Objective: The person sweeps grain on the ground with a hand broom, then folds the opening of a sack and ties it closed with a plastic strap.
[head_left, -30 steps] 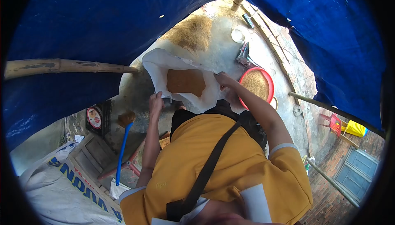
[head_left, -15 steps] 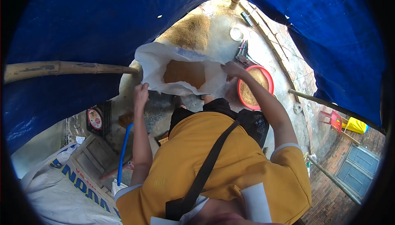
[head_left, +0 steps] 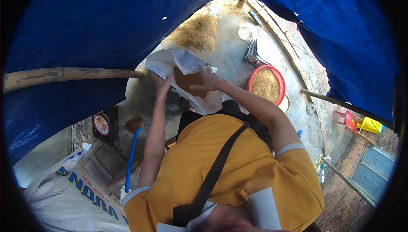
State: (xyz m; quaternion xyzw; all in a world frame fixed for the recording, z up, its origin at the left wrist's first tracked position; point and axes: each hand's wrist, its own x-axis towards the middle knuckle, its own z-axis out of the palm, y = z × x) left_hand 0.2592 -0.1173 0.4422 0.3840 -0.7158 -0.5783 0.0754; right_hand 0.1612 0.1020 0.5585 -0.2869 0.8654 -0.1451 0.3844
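Note:
A white woven sack (head_left: 170, 62) holding brown grain stands on the concrete ground in front of me. My left hand (head_left: 162, 85) grips the sack's near left rim. My right hand (head_left: 205, 80) grips the right rim and has pulled it inward, so the mouth is narrowed and only a patch of the grain (head_left: 187, 81) shows. Both my arms reach forward over my yellow shirt.
A red basin (head_left: 266, 83) of grain sits on the ground to the right, a grain pile (head_left: 196, 32) lies beyond the sack, and a white bowl (head_left: 244, 33) is farther off. A bamboo pole (head_left: 63, 75) and blue tarp frame the left. A blue-handled broom (head_left: 131, 151) and printed sack (head_left: 72, 198) lie lower left.
My hands have drawn the sack's wide-open mouth together; the right hand moved left, the left hand moved up and inward. The grain surface is now mostly covered by folded cloth.

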